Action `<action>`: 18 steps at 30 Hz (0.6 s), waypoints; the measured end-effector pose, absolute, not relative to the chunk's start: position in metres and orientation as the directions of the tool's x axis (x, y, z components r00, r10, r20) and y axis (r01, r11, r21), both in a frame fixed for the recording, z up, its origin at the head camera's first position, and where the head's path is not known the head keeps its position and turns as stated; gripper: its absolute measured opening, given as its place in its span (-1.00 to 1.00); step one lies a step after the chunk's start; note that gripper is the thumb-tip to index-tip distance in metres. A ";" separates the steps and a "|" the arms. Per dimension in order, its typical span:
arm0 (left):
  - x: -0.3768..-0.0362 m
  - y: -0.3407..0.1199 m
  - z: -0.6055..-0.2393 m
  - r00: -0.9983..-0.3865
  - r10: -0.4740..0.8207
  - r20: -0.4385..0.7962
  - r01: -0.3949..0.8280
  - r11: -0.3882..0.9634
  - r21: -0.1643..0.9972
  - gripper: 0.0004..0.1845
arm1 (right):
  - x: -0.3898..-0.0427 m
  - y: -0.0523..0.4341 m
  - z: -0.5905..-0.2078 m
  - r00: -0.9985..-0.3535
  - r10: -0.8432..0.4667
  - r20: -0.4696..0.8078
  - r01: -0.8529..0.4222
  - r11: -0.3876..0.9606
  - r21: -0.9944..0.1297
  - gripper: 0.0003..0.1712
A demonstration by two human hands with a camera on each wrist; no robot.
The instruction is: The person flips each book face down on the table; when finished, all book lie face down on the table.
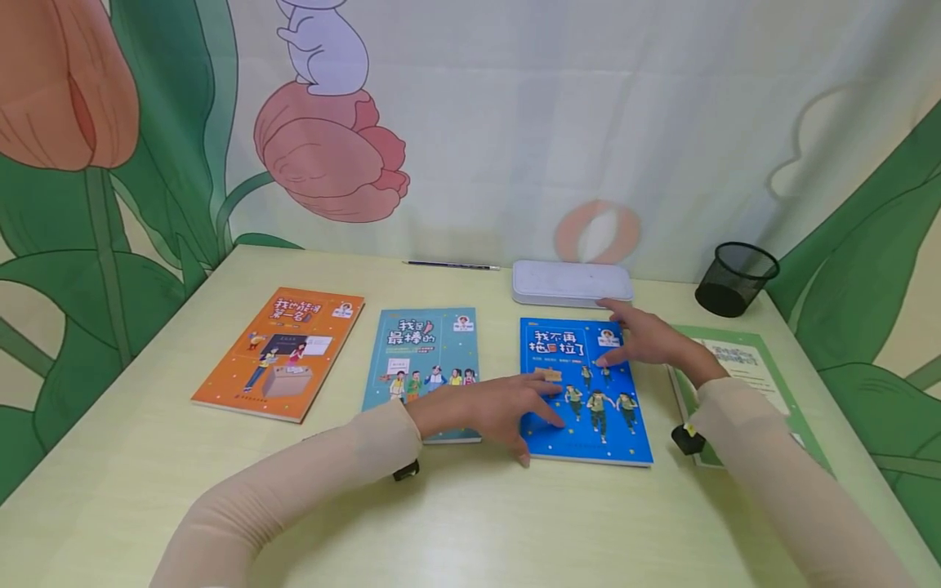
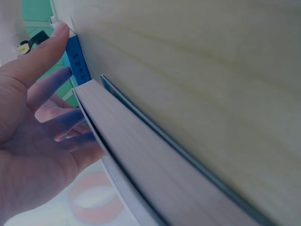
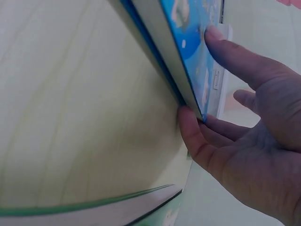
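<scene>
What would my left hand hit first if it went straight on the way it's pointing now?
Most likely the blue book: your left hand reaches over its left edge, pointing across its cover. I can't tell whether the fingertips touch it.

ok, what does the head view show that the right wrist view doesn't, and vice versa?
Head only: the orange book and the left hand.
Right wrist only: the page edges along the right side of the blue book, and the palm side of the right hand.
Both: the blue book, the right hand, the green book and the pale case.
</scene>
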State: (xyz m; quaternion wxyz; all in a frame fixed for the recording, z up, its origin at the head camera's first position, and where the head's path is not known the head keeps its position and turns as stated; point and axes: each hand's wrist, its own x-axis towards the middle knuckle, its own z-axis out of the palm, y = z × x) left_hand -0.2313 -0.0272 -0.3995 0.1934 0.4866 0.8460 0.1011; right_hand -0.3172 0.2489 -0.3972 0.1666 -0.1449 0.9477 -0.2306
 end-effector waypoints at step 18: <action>-0.229 -0.026 -0.398 -0.473 0.844 -0.252 0.771 0.535 0.346 -0.33 | -0.325 0.235 -0.401 -0.911 -0.346 -0.224 -0.204 0.851 -0.484 0.18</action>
